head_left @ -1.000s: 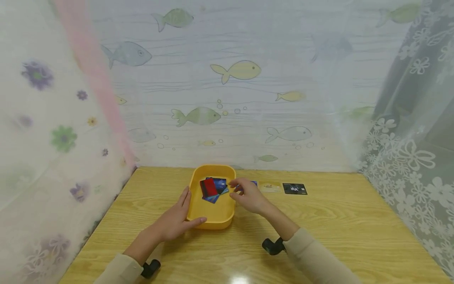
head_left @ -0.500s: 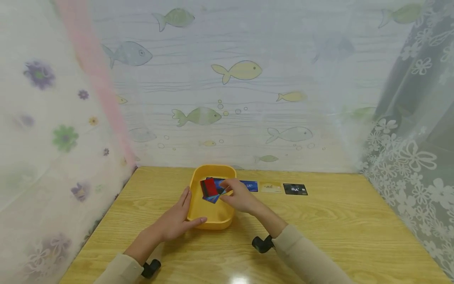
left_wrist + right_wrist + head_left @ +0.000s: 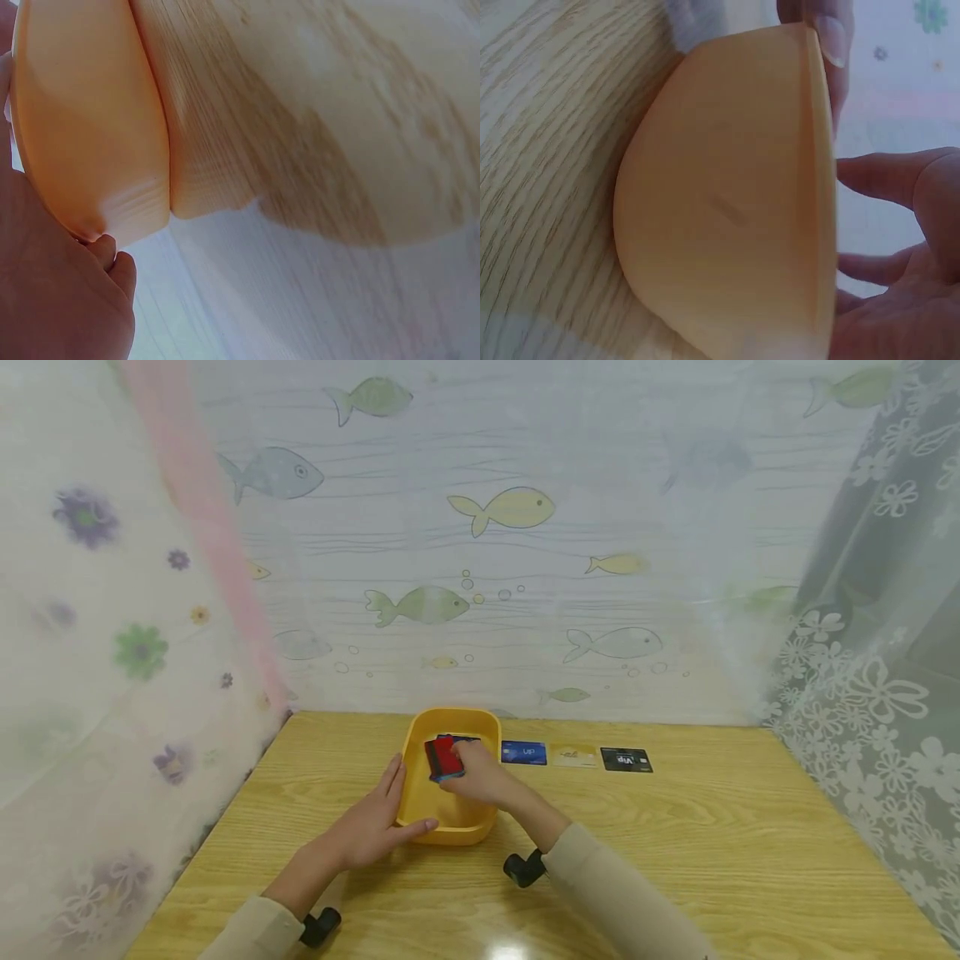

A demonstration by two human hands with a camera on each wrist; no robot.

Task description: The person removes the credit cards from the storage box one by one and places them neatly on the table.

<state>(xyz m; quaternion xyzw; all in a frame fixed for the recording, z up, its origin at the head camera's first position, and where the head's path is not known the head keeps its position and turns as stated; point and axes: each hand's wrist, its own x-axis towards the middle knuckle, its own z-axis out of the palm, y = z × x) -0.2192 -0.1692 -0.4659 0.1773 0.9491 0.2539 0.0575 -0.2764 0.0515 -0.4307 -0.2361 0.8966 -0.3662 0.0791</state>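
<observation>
A yellow plastic bin [image 3: 450, 837] stands on the wooden table. My left hand [image 3: 360, 831] holds it by its left side and near corner, the thumb along the near rim; in the left wrist view several fingertips [image 3: 120, 270] are curled at the bin's wall. Inside lies a pile of plastic cards, with a red card [image 3: 442, 758] with a dark stripe on top. My right hand [image 3: 483, 774] reaches over the right rim, its fingertips at the red card's right edge. The rim hides those fingertips in the right wrist view, so a pinch cannot be confirmed.
To the bin's right, a blue VIP card [image 3: 524, 752], a gold card [image 3: 573, 755] and a black VIP card [image 3: 626, 760] lie in a row on the wooden table [image 3: 712, 827]. A fish-patterned curtain [image 3: 487, 552] hangs behind the table.
My right hand has moved left and into the bin, from its right rim to the red card. The blue VIP card has come fully into sight. My left hand stays in place.
</observation>
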